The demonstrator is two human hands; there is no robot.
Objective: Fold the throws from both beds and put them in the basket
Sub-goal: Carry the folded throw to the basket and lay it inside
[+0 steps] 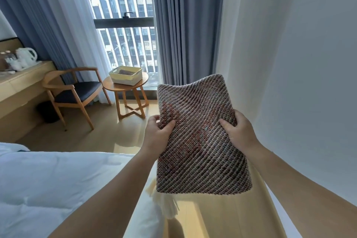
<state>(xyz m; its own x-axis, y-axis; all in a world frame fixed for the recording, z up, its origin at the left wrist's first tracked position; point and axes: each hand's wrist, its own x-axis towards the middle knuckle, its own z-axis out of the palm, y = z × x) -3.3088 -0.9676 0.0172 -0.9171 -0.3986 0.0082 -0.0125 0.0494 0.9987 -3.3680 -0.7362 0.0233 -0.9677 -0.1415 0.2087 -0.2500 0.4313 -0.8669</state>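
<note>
Holding folded throw (201,137) | both hands at sides | long axis away

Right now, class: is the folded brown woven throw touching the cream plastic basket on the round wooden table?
Apart. The head view shows the folded brown woven throw held up in both hands, with open floor between it and the cream plastic basket.

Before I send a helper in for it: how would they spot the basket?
Look to the window. In front stands a round wooden side table beside an armchair. The basket sits on it: pale, rectangular, the only container there, with something dark woven inside.
</note>
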